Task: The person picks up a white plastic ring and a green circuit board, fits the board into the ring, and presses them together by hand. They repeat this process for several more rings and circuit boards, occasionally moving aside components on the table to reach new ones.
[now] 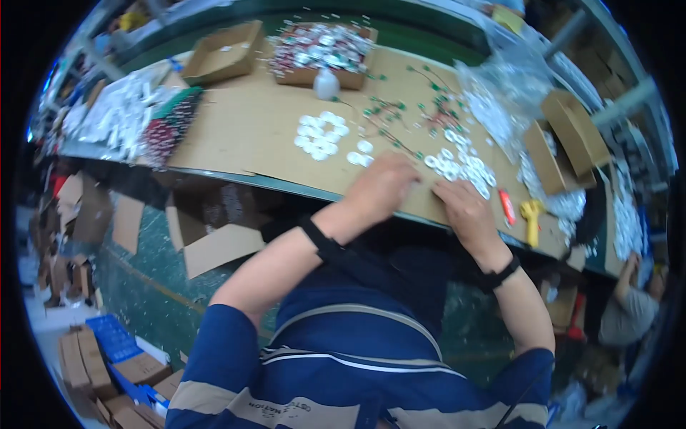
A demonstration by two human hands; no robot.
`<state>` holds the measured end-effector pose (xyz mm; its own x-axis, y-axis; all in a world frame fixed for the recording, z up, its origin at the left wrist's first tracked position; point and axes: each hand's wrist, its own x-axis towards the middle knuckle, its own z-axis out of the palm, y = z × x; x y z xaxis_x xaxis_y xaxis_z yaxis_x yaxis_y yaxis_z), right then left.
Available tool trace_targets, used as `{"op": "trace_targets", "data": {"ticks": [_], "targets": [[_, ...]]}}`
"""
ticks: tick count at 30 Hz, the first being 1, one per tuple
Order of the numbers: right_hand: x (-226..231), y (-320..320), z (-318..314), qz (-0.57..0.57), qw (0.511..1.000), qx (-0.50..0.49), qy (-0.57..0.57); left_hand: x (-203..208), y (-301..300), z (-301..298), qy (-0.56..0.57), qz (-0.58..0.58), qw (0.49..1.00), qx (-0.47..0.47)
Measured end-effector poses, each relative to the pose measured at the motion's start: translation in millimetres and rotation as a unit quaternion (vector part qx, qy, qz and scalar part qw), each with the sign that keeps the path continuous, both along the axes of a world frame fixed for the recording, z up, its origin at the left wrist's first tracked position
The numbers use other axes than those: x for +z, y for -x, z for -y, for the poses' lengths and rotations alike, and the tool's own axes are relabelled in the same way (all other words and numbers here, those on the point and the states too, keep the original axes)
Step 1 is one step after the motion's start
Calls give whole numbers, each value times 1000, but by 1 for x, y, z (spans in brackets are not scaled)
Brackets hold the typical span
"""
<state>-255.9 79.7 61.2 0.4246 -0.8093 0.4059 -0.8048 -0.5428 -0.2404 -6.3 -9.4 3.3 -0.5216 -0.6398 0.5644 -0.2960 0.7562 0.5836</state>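
My left hand (pixel 384 186) is over the front part of the cardboard-covered table, its fingers curled and pressed together. Whatever it may hold is too small and blurred to name. Just beyond it lie a few loose white discs (pixel 361 153). Close by on the right, my right hand (pixel 468 209) is closed with bent fingers near the table edge, its grip hidden. A scattered pile of white rings (pixel 461 166) lies right above it. Farther left, more white discs (pixel 319 136) are spread in a cluster. Thin wires with green ends (pixel 386 109) lie behind both hands.
A box heaped with small parts (pixel 325 50) stands at the back, with a white bottle (pixel 326 84) before it. To the right are a red tool (pixel 506 207), a yellow tool (pixel 532 222) and an open carton (pixel 554 159). A wire bundle (pixel 170 127) lies left.
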Motion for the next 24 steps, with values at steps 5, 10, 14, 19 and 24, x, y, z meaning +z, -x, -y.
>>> {"op": "trace_targets", "data": {"ticks": [5, 10, 14, 19, 24], "targets": [[-8, 3, 5, 97, 992, -46, -59, 19, -4, -5, -18, 24, 1000, 2], [-6, 7, -1, 96, 989, -81, -83, 20, -6, -3, -57, 41, 997, 5], [5, -2, -4, 85, 982, -109, -131, 26, -8, -4, -96, 29, 995, 2], [6, -5, 1, 69, 979, -119, -151, 32, -10, -8, -106, 48, 993, -12], [6, -3, 7, 55, 976, -125, -169, 34, -11, -9, -94, 56, 994, -21]]}}
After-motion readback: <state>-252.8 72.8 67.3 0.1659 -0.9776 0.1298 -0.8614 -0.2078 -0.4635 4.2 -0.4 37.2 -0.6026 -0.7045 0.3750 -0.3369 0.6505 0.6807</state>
